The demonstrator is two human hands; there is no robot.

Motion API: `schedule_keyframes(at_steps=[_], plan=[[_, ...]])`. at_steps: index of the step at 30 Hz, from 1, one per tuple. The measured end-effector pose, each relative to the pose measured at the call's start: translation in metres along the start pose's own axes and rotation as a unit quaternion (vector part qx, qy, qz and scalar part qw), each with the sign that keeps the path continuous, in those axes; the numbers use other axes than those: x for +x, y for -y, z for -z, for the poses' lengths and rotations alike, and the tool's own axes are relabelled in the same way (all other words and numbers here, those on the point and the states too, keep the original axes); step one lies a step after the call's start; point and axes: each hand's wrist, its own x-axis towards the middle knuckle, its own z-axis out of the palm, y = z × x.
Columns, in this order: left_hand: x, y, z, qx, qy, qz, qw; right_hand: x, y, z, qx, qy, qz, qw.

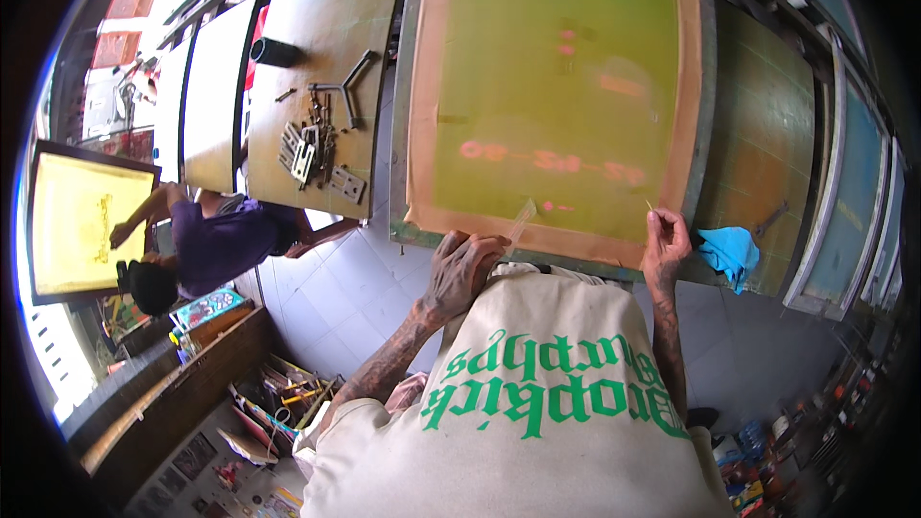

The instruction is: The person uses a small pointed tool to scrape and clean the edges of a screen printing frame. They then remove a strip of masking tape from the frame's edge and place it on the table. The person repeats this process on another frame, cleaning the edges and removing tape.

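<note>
A large screen-printing frame [705,86] with yellow-green mesh [537,67] and tan tape around its border lies in front of me. My left hand [460,273] rests at the frame's near edge, fingers closed on a clear plastic strip [521,227] whose far end lies over the mesh. Between the thumb and fingers of my right hand [665,245], near the right corner, is a thin pale stick [649,204], its tip pointing up and away from me. Pinkish marks [552,161] show across the mesh. Beside my right hand is a crumpled blue cloth [729,254].
On the left table [326,0] are a dark cup [274,53], a three-armed wrench [347,91] and several metal parts [321,144]. A wrench [770,219] lies on the right table. Another person [216,240] works at a yellow screen [91,221], far left.
</note>
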Motion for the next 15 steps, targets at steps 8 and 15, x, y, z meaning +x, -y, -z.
schedule_keyframes(at_steps=[8, 15], plan=[[-0.011, -0.002, -0.003, -0.002, -0.043, 0.044, 0.998, -0.002, 0.002, 0.0, 0.002, 0.014, -0.005, 1.0], [-0.011, -0.001, -0.001, 0.029, -0.042, 0.059, 0.997, -0.001, 0.005, 0.002, -0.013, 0.021, -0.017, 1.0]])
